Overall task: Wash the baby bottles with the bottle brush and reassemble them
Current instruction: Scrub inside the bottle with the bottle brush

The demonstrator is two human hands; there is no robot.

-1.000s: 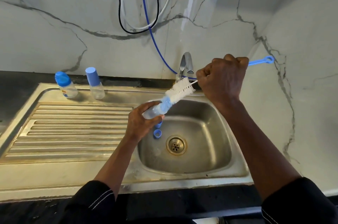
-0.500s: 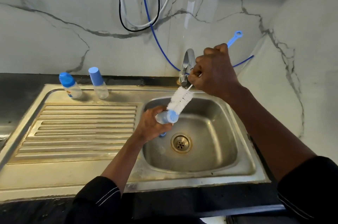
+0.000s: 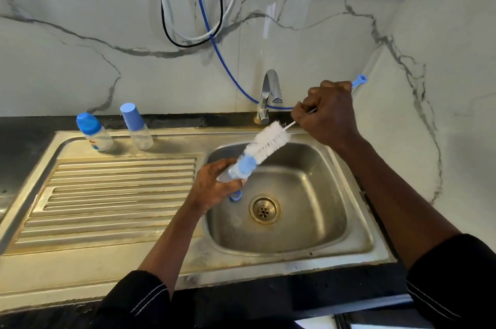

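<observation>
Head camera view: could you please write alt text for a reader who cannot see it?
Over a steel sink, the left hand holds an open baby bottle while the right hand grips a white bottle brush, bristles at its mouth. Two capped bottles stand behind the draining board.

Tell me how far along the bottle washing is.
Possibly done: two capped bottles stand on the sink ledge; washed or not, I cannot tell. In hand: the left hand holds an open bottle over the basin, and the right hand grips the bottle brush, bristles at its mouth. Left: scrub, then refit the blue piece near the drain.
</observation>
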